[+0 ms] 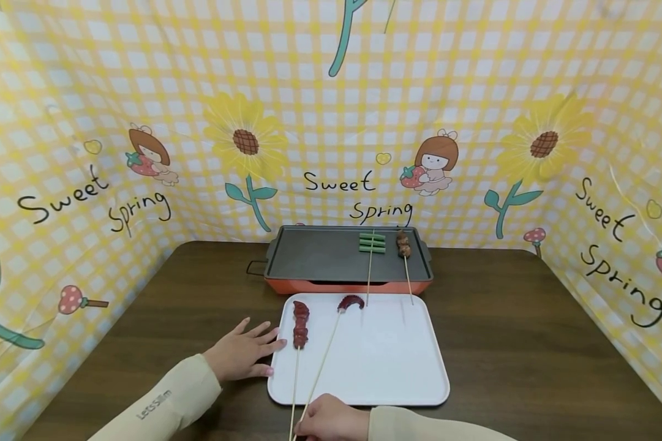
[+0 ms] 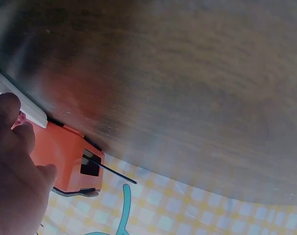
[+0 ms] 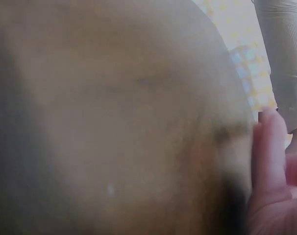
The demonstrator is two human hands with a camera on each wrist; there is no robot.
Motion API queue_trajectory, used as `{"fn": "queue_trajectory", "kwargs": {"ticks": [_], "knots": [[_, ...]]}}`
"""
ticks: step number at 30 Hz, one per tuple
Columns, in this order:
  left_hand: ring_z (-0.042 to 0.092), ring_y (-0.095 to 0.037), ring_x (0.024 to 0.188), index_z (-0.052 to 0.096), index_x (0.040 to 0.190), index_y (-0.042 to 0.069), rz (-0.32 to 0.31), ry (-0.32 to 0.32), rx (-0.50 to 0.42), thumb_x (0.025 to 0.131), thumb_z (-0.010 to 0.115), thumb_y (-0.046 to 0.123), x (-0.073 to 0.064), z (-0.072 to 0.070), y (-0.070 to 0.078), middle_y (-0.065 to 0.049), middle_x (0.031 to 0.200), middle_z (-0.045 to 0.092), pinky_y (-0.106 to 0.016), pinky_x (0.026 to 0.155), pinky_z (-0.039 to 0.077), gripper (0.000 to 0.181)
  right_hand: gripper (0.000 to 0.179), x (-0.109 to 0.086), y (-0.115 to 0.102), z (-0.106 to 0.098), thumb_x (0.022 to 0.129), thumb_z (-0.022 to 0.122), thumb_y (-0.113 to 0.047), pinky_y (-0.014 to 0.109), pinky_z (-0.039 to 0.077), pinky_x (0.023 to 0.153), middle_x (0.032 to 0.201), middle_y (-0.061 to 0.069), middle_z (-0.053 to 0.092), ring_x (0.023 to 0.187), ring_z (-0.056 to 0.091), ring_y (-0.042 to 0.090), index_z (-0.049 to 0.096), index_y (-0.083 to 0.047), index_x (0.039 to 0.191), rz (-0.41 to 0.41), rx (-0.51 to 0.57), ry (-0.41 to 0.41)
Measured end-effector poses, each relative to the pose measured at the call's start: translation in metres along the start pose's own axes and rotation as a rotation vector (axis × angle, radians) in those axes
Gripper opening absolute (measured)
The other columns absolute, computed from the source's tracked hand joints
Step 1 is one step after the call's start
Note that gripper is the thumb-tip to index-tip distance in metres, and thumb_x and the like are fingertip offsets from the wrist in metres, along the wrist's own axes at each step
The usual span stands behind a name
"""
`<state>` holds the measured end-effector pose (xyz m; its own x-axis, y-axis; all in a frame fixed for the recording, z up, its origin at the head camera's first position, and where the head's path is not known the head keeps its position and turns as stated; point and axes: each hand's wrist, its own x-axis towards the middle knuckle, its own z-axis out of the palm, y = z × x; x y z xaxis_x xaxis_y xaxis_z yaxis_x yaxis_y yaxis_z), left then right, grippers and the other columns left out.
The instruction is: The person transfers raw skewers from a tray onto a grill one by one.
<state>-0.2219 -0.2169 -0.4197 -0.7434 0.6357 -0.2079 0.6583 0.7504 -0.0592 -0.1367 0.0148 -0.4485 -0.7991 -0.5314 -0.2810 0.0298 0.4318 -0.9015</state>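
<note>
Brown wood table (image 1: 529, 343), yellow-checked cloth (image 1: 331, 104) behind; hands (image 1: 245, 351) (image 1: 333, 418) at white tray (image 1: 386, 367).

The head view is bright, the right wrist view badly blurred.

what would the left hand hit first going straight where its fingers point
Probably the white tray, its near edge right by the fingertips; whether they touch is unclear. Beyond lies the red meat skewer.
</note>
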Motion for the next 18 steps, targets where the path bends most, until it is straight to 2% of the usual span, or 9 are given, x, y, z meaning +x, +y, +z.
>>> {"fn": "queue_trajectory", "kwargs": {"ticks": [3,11,18], "knots": [[0.035,-0.033,0.137,0.051,0.141,0.019,-0.004,-0.007,-0.004,0.091,0.053,0.052,0.0004,-0.0003,0.0006,-0.010,0.145,0.046,-0.061,0.106,0.022,0.060,0.018,-0.0020,0.0013,0.0020,0.076,0.067,-0.004,0.013,0.032,0.046,0.045,-0.010,0.047,0.042,0.041,-0.001,0.065,0.007,0.062,0.006,0.056,0.054],[0.036,-0.034,0.136,0.051,0.141,0.018,-0.001,0.005,-0.003,0.091,0.054,0.051,0.0000,0.0014,-0.0012,-0.010,0.144,0.047,-0.061,0.105,0.023,0.060,0.009,-0.0046,0.0050,0.0012,0.077,0.060,0.005,0.010,0.041,0.048,0.067,-0.001,0.066,0.048,0.051,-0.004,0.066,0.008,0.071,0.020,0.277,0.056],[0.035,-0.034,0.137,0.050,0.141,0.018,0.004,0.000,-0.023,0.091,0.053,0.052,0.0019,0.0033,-0.0029,-0.011,0.145,0.046,-0.062,0.105,0.023,0.061,0.008,-0.0083,0.0070,-0.0004,0.076,0.060,0.005,0.011,0.044,0.048,0.069,0.004,0.068,0.050,0.056,-0.002,0.065,0.004,0.071,0.042,0.288,0.083]]}}
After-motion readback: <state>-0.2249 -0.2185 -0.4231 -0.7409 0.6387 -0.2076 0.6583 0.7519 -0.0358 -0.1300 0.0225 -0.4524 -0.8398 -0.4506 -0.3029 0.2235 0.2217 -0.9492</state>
